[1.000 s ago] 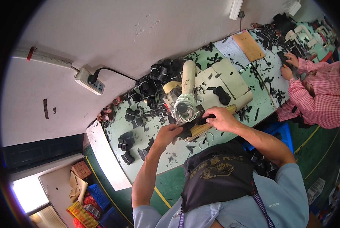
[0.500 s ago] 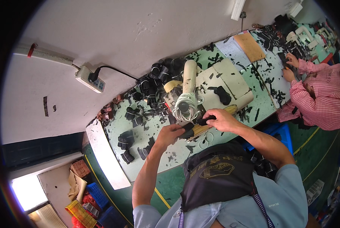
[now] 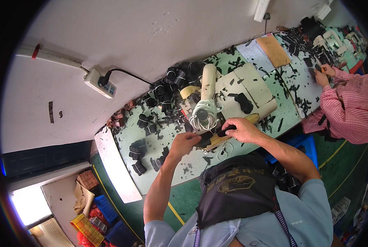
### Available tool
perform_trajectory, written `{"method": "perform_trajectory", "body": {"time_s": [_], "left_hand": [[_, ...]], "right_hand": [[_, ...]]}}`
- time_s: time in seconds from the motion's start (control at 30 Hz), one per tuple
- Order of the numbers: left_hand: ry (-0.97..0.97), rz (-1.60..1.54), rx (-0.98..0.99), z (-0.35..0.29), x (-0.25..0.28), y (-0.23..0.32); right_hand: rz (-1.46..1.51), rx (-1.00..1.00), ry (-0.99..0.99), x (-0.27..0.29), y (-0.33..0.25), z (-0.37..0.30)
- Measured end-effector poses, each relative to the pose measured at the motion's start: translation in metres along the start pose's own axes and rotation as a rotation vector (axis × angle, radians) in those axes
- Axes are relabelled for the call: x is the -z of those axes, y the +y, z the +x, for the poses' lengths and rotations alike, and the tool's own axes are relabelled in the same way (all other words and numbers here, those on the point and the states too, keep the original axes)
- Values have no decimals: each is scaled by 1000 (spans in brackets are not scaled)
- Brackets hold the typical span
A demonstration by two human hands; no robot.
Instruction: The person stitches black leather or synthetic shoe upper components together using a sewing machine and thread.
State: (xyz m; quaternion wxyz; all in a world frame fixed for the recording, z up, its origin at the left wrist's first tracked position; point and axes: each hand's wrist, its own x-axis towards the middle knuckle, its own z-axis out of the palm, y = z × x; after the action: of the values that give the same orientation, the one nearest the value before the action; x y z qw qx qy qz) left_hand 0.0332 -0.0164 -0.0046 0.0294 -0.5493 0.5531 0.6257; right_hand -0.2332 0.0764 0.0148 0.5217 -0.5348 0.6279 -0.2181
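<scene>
The left hand point(image 3: 183, 145) pinches a flat black piece point(image 3: 204, 139), and the right hand point(image 3: 242, 130) grips another black piece point(image 3: 227, 131), both held just in front of the coiled white cord point(image 3: 202, 108) (black bundles point(image 3: 138, 149) sit farther left on the pale green table point(image 3: 173, 175))

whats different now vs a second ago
The co-worker's hands have drawn closer together. In the person's right hand, the small black piece now shows more plainly, sticking out leftward past the fingers. The left hand stays on its dark piece; no release is visible. The white coiled cable and the black scrap on the cream machine bed stayed put.
</scene>
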Motion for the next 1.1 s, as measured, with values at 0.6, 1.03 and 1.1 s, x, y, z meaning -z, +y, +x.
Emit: {"method": "perform_trajectory", "body": {"time_s": [0.6, 1.03, 1.1], "left_hand": [[-28, -38, -117, 10, -11, 8], [18, 157, -65, 7, -12, 24], [-82, -114, -173, 14, -12, 6]], "right_hand": [[-95, 162, 117, -5, 2, 10], [-49, 123, 46, 2, -4, 6], [-14, 141, 130, -7, 1, 13]]}}
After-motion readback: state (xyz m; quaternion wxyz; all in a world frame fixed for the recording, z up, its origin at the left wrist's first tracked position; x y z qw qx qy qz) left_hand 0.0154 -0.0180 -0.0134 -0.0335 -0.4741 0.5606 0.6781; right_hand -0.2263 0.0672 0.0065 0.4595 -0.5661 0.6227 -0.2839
